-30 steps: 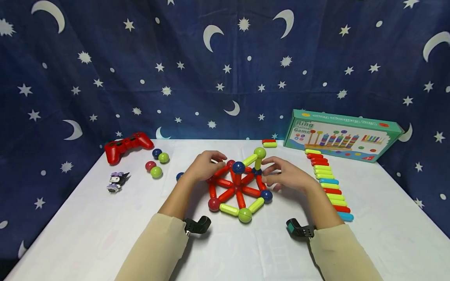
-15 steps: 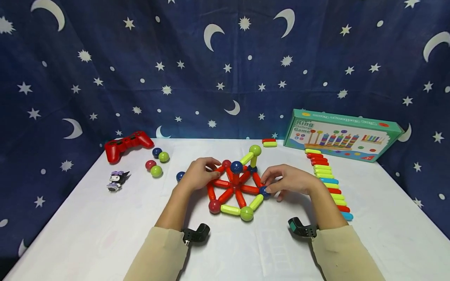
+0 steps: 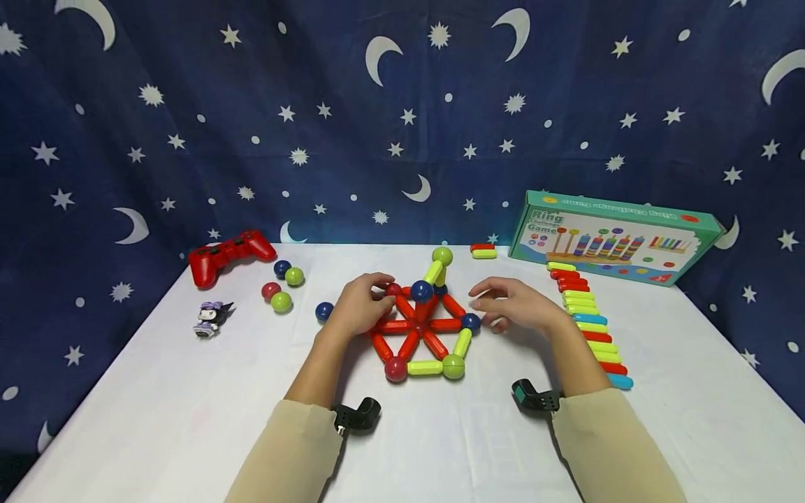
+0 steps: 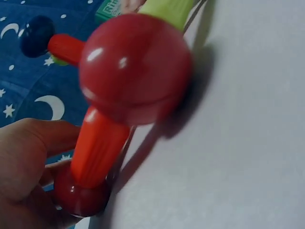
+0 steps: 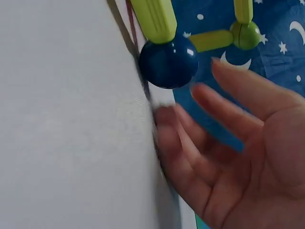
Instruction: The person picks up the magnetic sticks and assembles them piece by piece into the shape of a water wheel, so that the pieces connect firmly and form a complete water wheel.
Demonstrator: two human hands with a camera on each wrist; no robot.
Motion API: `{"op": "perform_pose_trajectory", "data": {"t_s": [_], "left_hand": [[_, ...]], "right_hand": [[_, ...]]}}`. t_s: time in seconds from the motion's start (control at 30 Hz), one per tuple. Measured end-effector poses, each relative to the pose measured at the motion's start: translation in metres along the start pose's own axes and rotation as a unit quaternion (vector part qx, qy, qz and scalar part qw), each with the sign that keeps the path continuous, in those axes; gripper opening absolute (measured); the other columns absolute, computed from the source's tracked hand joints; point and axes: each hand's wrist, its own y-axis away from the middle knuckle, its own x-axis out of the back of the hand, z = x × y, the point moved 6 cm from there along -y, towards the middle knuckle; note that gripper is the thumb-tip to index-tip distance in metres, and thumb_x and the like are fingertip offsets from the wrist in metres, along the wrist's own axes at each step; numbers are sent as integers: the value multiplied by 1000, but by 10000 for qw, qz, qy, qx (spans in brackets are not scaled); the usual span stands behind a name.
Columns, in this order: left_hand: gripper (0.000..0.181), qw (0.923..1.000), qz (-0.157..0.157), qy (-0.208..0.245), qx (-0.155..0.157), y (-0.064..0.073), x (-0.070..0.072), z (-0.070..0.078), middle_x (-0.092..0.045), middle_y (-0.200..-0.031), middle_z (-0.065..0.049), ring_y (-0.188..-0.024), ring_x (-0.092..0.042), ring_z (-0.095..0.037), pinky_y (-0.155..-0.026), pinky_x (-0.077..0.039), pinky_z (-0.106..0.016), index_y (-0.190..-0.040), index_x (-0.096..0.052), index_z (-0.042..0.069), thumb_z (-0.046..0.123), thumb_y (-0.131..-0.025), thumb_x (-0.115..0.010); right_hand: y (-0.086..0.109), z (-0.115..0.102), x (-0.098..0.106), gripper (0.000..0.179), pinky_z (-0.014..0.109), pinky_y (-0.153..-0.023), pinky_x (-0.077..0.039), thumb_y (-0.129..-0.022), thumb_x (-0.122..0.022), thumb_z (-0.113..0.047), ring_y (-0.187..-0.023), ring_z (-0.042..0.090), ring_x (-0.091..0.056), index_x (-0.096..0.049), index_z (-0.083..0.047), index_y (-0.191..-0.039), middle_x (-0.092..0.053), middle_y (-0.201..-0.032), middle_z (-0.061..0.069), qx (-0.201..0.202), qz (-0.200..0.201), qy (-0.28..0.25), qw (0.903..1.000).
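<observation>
A wheel-shaped frame of magnetic sticks and balls lies on the white table, with red spokes running from its middle. A blue ball tops an upright red stick at the centre, and a green ball stands raised at the back. My left hand is at the frame's left side; in the left wrist view its thumb and fingers hold a red ball at a red stick's end. Beside the right-hand blue ball, my right hand hovers with loosely bent fingers, apart from it and holding nothing.
Several loose balls lie to the left, near a red game controller and a small figurine. Right of the frame runs a column of coloured sticks. Behind them stands a green game box; two more sticks lie at the back.
The frame has turned counterclockwise: its front balls moved right, the right blue ball moved away from me, the raised green ball moved left. My right hand touched the blue ball, then came off it.
</observation>
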Motion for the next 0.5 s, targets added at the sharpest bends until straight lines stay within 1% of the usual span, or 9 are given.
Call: {"op": "perform_pose_trajectory", "data": {"t_s": [0.07, 0.1, 0.2, 0.3, 0.37, 0.43, 0.5], "left_hand": [[41, 9997, 12, 252, 52, 1, -4, -4, -68, -132, -12, -119, -69, -30, -99, -58, -43, -136, -66, 9, 13, -95, -68], [41, 9995, 25, 308, 76, 2, -6, -6, -68, -133, -11, -119, -69, -30, -98, -58, -43, -135, -66, 9, 12, -95, -69], [40, 9993, 127, 336, 53, 3, -8, -7, -68, -131, -11, -117, -70, -30, -96, -59, -42, -134, -68, 10, 9, -93, -70], [39, 9994, 194, 298, 42, 2, -8, -6, -69, -129, -11, -115, -70, -29, -94, -60, -41, -132, -69, 10, 8, -93, -70], [38, 9993, 229, 293, 49, 1, -8, -7, -69, -128, -10, -114, -71, -28, -94, -60, -41, -131, -69, 11, 8, -93, -70], [38, 9991, 274, 309, 3, -1, -7, -7, -69, -128, -10, -114, -71, -29, -96, -59, -41, -131, -70, 11, 8, -93, -70], [38, 9988, 333, 358, -46, -2, -6, -6, -70, -129, -10, -115, -71, -29, -98, -58, -42, -131, -70, 10, 8, -94, -70]], "right_hand": [[-7, 1, 4, 51, 33, -80, -61, -101, -65, -35, -97, 25, -71, -55, -9, -143, -58, -132, 19, -79, 136, -79, 9998], [-11, 0, 7, 54, 33, -82, -61, -101, -65, -35, -100, 27, -71, -52, -9, -147, -56, -136, 20, -132, 204, -147, 9996], [-19, -4, 23, 58, 35, -88, -60, -103, -62, -31, -113, 34, -69, -44, -9, -153, -52, -143, 22, -243, 511, -372, 9977], [-27, -11, 40, 59, 40, -95, -59, -104, -59, -26, -125, 41, -63, -39, -6, -156, -46, -152, 24, -246, 783, -380, 9959], [-33, -13, 48, 58, 40, -95, -59, -104, -59, -24, -125, 41, -61, -40, -7, -156, -42, -157, 24, -295, 934, -30, 9952], [-38, -16, 53, 58, 40, -92, -59, -104, -59, -23, -120, 40, -61, -40, -8, -157, -39, -160, 24, -330, 972, 460, 9937], [-43, -17, 57, 57, 41, -90, -59, -103, -60, -21, -114, 38, -62, -42, -10, -156, -40, -160, 24, -376, 993, 879, 9905]]}}
